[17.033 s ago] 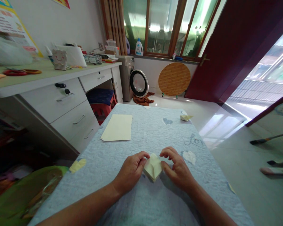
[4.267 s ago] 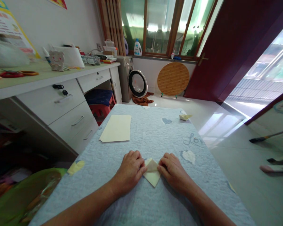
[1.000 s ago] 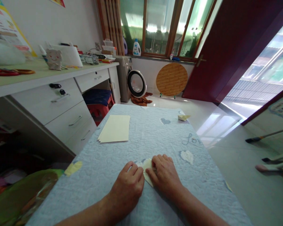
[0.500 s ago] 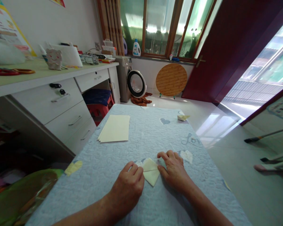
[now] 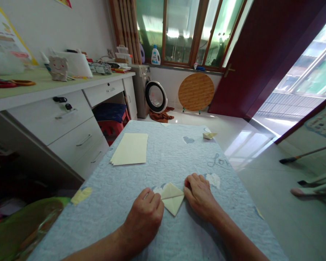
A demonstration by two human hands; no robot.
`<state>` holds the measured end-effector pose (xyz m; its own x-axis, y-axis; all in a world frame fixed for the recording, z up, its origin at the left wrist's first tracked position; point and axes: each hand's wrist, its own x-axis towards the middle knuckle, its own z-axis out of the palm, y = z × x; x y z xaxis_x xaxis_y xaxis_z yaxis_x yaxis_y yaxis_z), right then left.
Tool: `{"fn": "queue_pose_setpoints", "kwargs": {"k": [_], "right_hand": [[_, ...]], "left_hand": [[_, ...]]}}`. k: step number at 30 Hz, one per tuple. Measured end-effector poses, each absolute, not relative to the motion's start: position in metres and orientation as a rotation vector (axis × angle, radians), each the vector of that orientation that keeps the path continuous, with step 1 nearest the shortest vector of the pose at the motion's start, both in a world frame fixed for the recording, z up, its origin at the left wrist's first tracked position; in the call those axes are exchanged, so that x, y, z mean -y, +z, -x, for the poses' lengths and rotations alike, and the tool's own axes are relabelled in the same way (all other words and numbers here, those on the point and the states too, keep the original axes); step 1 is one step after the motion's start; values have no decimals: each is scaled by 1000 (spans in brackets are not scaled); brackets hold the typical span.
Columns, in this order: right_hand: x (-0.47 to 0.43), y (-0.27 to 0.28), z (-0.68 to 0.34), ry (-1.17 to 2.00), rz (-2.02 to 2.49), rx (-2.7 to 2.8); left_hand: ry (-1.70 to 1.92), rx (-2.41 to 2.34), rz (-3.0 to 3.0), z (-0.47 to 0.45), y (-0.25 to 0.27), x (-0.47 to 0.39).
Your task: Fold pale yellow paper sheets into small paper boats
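A pale yellow folded paper [image 5: 174, 199], diamond-shaped with a crease line across its middle, lies on the table between my hands. My left hand [image 5: 148, 214] is closed at its left corner, fingers curled over the edge. At the opposite corner my right hand [image 5: 199, 193] is closed too, thumb and forefinger pinching the tip. The two side corners are hidden by my fingers. Farther off on the cloth lies a stack of pale yellow paper sheets [image 5: 130, 148], slightly fanned. A small folded paper boat [image 5: 209, 135] stands near the far right corner.
A light blue quilted cloth [image 5: 176, 159] covers the table. To the left stands a white desk [image 5: 67, 87] with drawers and a toy figure on top. Beyond are a washing machine [image 5: 142, 81] with its door open and a round wooden board [image 5: 196, 91]. A green basin [image 5: 19, 232] sits at lower left.
My right hand's fingers have curled in and closed on the paper's right corner. My left hand stays at the left corner. The whole view has shifted slightly.
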<state>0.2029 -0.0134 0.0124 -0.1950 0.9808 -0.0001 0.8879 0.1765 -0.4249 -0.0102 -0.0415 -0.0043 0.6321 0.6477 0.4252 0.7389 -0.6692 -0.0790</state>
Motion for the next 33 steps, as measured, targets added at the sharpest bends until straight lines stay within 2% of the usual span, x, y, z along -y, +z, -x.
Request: {"fn": "queue_pose_setpoints", "kwargs": {"k": [5, 10, 16, 21, 27, 29, 33], "right_hand": [[16, 11, -192, 470, 1670, 2208], [17, 11, -188, 612, 1539, 2172], [17, 13, -187, 791, 1233, 2054], [18, 10, -185, 808, 1085, 1967], [15, 3, -187, 703, 1015, 1922], [13, 0, -187, 620, 986, 1959], [11, -3, -187, 304, 1049, 2071]], "left_hand": [[-512, 1350, 2726, 11, 4, 38], [-602, 1626, 2807, 13, 10, 28], [-1339, 1801, 3029, 16, 9, 12], [-1610, 1798, 3248, 14, 10, 9], [-2273, 1927, 3282, 11, 8, 7], [-2182, 1874, 3259, 11, 7, 6], [-1728, 1729, 3084, 13, 7, 8]]}}
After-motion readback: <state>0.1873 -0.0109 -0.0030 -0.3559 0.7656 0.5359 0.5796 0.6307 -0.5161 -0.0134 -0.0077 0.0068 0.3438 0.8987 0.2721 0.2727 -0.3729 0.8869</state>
